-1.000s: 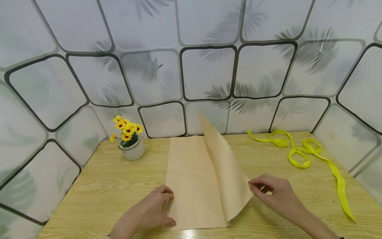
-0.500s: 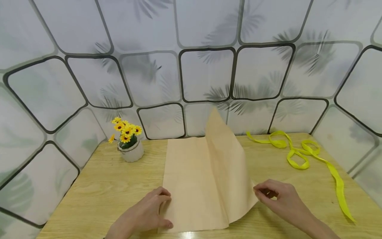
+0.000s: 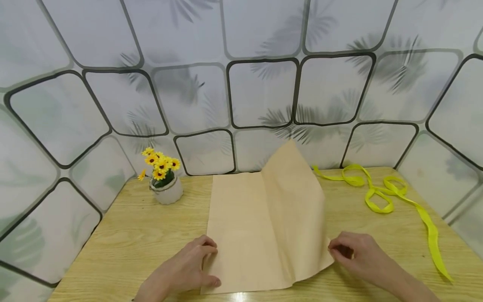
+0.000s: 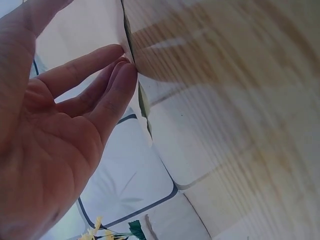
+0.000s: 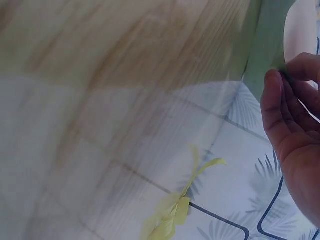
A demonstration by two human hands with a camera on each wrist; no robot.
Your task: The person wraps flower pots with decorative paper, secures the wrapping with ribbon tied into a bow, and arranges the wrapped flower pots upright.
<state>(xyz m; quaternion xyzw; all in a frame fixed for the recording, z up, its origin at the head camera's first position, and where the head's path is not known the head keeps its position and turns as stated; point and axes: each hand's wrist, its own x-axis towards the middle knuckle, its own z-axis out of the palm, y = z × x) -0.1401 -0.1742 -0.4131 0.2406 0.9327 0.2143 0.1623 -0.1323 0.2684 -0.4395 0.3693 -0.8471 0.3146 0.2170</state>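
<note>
A tan sheet of paper (image 3: 239, 230) lies on the wooden table in front of me. Its right part stands up as a creased flap (image 3: 292, 209) with a pointed top at the back. My right hand (image 3: 364, 258) pinches the flap's near right corner between thumb and fingers. In the right wrist view the side of the paper (image 5: 270, 47) facing the table looks green. My left hand (image 3: 185, 266) rests at the sheet's near left edge, thumb and fingers spread apart. Seen from the left wrist, the fingertips (image 4: 125, 77) touch that edge, where a thin green strip shows beneath.
A white pot (image 3: 167, 191) of yellow artificial flowers (image 3: 160, 165) stands at the back left of the table (image 3: 151, 235). At the right lies a loosely looped yellow ribbon (image 3: 377, 191), its tail reaching toward the front. A patterned curtain (image 3: 264, 92) surrounds the table's back and sides.
My right hand has moved right and slightly nearer to me with the paper's corner. The flap has swung outward to the right, its top following. My left hand stays almost in place.
</note>
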